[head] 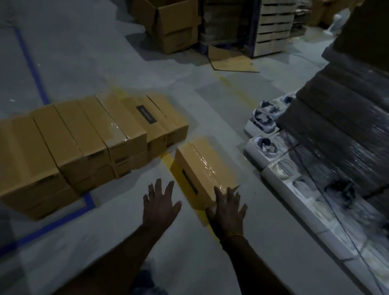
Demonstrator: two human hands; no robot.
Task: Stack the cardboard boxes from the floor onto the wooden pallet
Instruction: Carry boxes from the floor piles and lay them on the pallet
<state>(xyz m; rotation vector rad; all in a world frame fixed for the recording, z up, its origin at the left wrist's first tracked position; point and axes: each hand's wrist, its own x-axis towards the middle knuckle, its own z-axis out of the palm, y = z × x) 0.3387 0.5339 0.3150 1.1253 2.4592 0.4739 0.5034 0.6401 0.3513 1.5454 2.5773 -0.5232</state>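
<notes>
A single taped cardboard box (204,169) with a black label lies on the grey floor over a yellow line. My right hand (227,211) hovers over its near right corner with fingers spread, and I cannot tell if it touches the box. My left hand (160,204) is stretched out with splayed fingers over the floor, just left of that box, holding nothing. A row of several similar cardboard boxes (79,143), stacked two high, stands on the floor to the left. No wooden pallet is clearly identifiable near my hands.
A tall shrink-wrapped load (352,132) stands at the right, with white open trays (289,181) along its base. An open cardboard carton (168,16), a flat cardboard sheet (233,61) and stacked pallets (275,20) stand at the back. Blue tape (34,66) marks the floor.
</notes>
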